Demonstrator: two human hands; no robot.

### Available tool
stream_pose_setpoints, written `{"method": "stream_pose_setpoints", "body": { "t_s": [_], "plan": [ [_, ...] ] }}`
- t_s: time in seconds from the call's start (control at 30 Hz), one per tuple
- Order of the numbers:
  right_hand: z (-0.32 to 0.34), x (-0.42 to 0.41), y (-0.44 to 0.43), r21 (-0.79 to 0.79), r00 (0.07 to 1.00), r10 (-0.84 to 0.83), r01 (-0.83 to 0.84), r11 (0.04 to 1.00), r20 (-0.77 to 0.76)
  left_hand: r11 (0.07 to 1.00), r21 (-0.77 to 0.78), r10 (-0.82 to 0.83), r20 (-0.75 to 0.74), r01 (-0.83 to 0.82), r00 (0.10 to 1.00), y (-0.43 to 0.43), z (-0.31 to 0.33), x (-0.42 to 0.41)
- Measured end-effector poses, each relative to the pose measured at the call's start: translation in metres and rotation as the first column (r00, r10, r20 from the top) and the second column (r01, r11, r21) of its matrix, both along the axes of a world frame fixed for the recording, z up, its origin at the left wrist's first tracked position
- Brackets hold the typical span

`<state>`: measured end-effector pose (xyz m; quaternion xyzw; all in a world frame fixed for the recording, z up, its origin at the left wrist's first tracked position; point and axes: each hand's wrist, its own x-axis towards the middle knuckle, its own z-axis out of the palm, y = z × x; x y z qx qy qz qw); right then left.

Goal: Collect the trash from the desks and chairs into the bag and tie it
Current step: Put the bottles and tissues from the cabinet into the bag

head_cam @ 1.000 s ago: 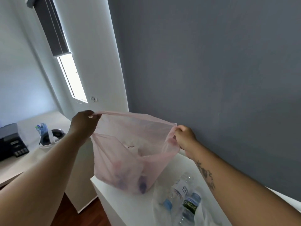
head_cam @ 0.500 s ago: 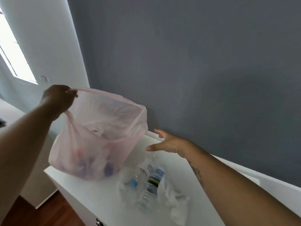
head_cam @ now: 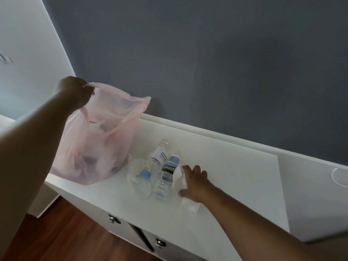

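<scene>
One counter (head_cam: 235, 166): white, running from lower left to the right edge of the frame, carrying all the trash.
Bag (head_cam: 94, 153): pink and translucent, left of centre. Its bottom rests on the counter's left end, part-filled, with the mouth sagging on its right side.
Risk, bag: held by one side only, the mouth may fold shut as trash arrives. So near the counter's end, it could slide off if the grasp slackens.
Left hand (head_cam: 75, 91): upper left, arm stretched out, fingers clenched on the bag's rim and holding it up.
Right hand (head_cam: 195, 182): lower centre, palm down, fingers spread and released. It lies on the paper beside the green-labelled bottle (head_cam: 165, 178), grasping nothing.
Two bottles: the green-labelled bottle and the white-labelled bottle (head_cam: 157, 155) lie side by side at centre, just right of the bag.
Risk, bottles: round and light, likely to roll away from a one-handed scoop.
Wrapper (head_cam: 136, 178): crumpled clear plastic against the bottles' left.
Paper (head_cam: 190, 205): white and crumpled, under the right hand. It could be left behind.
</scene>
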<state>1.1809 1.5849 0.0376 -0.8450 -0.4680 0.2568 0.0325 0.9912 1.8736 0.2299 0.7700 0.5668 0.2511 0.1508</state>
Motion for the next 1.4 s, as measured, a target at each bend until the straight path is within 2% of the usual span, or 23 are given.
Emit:
{"method": "stream_pose_setpoints", "body": {
  "t_s": [0.1,0.2,0.33,0.43,0.53,0.63,0.7,0.77,0.83,0.87,0.93,1.27,1.4],
  "plan": [
    [-0.003,0.011,-0.008,0.022,0.999,0.047,-0.047,0.999,-0.022,1.000,-0.012,-0.007,-0.031,0.006,1.000,0.003,-0.006,0.003],
    [0.010,0.035,-0.007,0.058,0.999,0.015,-0.013,0.998,-0.033,1.000,-0.013,-0.019,-0.073,0.018,0.997,0.002,-0.007,0.004],
    [0.053,0.061,0.022,0.242,0.996,-0.071,0.081,0.967,-0.050,1.000,0.015,0.000,-0.053,0.000,0.999,-0.001,-0.001,-0.003],
    [0.090,0.056,0.066,0.464,0.961,-0.101,0.216,0.859,-0.259,0.997,0.068,0.040,-0.016,-0.039,0.999,-0.006,0.007,-0.018],
    [0.127,0.025,0.119,0.625,0.899,-0.003,0.308,0.717,-0.439,0.994,0.096,0.051,0.001,-0.051,0.999,-0.012,0.019,-0.039],
    [0.158,-0.017,0.167,0.743,0.888,0.096,0.311,0.593,-0.449,0.991,0.123,0.055,-0.065,-0.046,0.996,-0.019,0.025,-0.054],
    [0.171,-0.045,0.194,0.785,0.881,0.184,0.272,0.556,-0.436,0.987,0.144,0.081,-0.096,-0.067,0.992,-0.022,0.027,-0.064],
    [0.172,-0.071,0.211,0.782,0.880,0.261,0.174,0.598,-0.396,0.984,0.147,0.121,-0.109,-0.105,0.987,-0.023,0.029,-0.074],
    [0.163,-0.085,0.219,0.688,0.900,0.331,-0.049,0.724,-0.283,0.981,0.142,0.152,-0.106,-0.136,0.983,-0.024,0.030,-0.080],
    [0.156,-0.087,0.222,0.614,0.890,0.362,-0.125,0.779,-0.278,0.979,0.140,0.165,-0.100,-0.150,0.981,-0.025,0.031,-0.083],
    [0.146,-0.087,0.226,0.546,0.873,0.378,-0.164,0.822,-0.307,0.977,0.135,0.175,-0.083,-0.163,0.981,-0.025,0.031,-0.084],
    [0.129,-0.078,0.232,0.562,0.915,0.297,-0.099,0.821,-0.273,0.988,0.121,0.112,-0.116,-0.097,0.987,-0.023,0.021,-0.072],
    [0.133,-0.071,0.224,0.667,0.934,0.341,-0.184,0.722,-0.111,0.986,0.134,0.121,-0.150,-0.101,0.981,-0.015,0.020,-0.074]
  ]
}}
